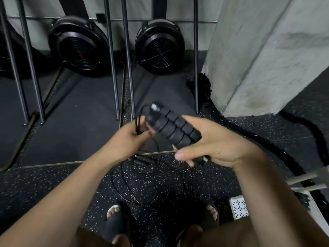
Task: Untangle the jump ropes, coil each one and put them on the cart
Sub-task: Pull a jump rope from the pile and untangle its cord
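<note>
My right hand grips two black ribbed jump-rope handles side by side, their ends pointing up and left. My left hand pinches a bunch of thin black cord loops from that rope, just left of the handles. A second jump rope lies on the speckled floor below my hands, its black handle at the mat's edge and its cord looping loosely toward my feet. The white corner of the cart shows at the lower right.
Two black fan-wheel rowing machines stand upright against the back wall with metal rails on black mats. A concrete pillar rises at right, with a thick black battle rope curving around its base. My sandalled feet are below.
</note>
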Demonstrator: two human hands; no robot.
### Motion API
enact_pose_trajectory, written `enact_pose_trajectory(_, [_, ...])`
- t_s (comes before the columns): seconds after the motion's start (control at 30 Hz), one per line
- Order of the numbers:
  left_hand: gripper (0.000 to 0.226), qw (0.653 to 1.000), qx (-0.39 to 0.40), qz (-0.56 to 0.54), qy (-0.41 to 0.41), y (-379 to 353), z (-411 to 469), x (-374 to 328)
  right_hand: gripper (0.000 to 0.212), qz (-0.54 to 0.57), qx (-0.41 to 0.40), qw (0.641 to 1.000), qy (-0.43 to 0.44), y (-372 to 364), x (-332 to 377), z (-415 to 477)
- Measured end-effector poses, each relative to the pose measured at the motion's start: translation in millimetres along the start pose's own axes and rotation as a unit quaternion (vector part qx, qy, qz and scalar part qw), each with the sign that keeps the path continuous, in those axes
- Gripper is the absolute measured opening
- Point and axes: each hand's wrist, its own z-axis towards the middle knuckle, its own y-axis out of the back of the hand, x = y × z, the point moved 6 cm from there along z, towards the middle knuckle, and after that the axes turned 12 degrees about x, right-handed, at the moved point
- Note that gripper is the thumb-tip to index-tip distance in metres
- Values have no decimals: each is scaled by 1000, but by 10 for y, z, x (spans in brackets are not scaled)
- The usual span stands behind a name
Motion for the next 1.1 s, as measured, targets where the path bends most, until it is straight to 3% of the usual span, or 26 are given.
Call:
enact_pose_trajectory(0.07, [8, 996, -6, 83, 39, -107, 24, 23, 45, 25, -80, 995, 56, 70, 95, 27])
enact_pose_trajectory(0.13, [11, 979, 44, 180, 79, -319, 31, 30, 51, 38, -149, 986, 61, 139, 78, 75])
enact_pose_trajectory(0.2, [9, 956, 117, 247, 109, -527, 16, 34, 58, 74, -121, 989, 29, 58, -18, 164])
enact_pose_trajectory(0.27, [27, 939, 181, 274, 104, -677, -32, 0, 59, 91, -69, 993, 15, -68, -138, 243])
enact_pose_trajectory(0.33, [28, 936, 200, 275, 93, -726, -74, -70, 55, 80, -88, 993, 18, -20, -206, 258])
enact_pose_trajectory(0.4, [13, 932, 194, 295, 83, -638, -92, -120, 59, 37, -148, 988, 5, 187, -238, 214])
enact_pose_trajectory(0.5, [20, 938, 170, 299, 44, -372, -156, -268, 73, -98, -186, 974, -84, 465, -346, 123])
enact_pose_trajectory(0.57, [22, 955, 161, 248, 22, -190, -181, -370, 74, -190, -119, 959, -173, 412, -503, 159])
enact_pose_trajectory(0.67, [24, 982, 157, 100, 18, 27, -163, -378, 66, -247, 111, 925, -266, -30, -681, 228])
enact_pose_trajectory(0.7, [25, 985, 158, 63, 13, 64, -164, -367, 66, -233, 160, 924, -256, -161, -619, 201])
enact_pose_trajectory(0.77, [32, 987, 158, -21, 3, 42, -166, -338, 64, -149, 185, 955, -179, -270, -353, 107])
enact_pose_trajectory(0.83, [27, 988, 119, -97, 22, -14, -177, -281, 62, -55, 113, 988, -85, -158, -83, 28])
enact_pose_trajectory(0.93, [36, 990, 133, 11, 42, -137, -151, -273, 60, 23, -83, 996, -22, 201, -53, 33])
enact_pose_trajectory(1.03, [38, 968, 171, 170, 69, -237, -136, -285, 63, -15, -240, 968, -71, 475, -333, 73])
enact_pose_trajectory(1.1, [39, 960, 178, 206, 60, -280, -132, -326, 63, -106, -225, 957, -148, 486, -512, 112])
